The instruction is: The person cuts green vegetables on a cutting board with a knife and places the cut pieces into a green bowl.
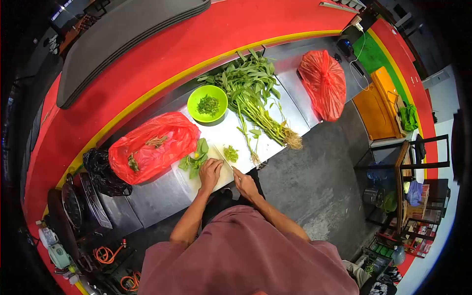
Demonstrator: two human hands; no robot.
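Note:
My left hand [211, 172] is closed on the stem end of a small bunch of leafy greens [196, 158], pressed to a pale cutting board [215, 182]. To its right, my right hand [244, 184] is wrapped round the handle of a knife [227, 162], whose blade points up and left over the board. Chopped green pieces [230, 153] form a small heap beyond the blade. Farther back stands a lime green bowl [193, 111] holding chopped leaves [208, 105]. A large bunch of long-stemmed greens with roots [260, 110] lies right of the bowl.
An open red plastic bag [147, 162] with plant scraps lies at the left, beside a black bag [98, 174]. A full red bag [324, 83] sits on the counter [290, 91] at the right. Behind runs a raised red ledge [196, 44].

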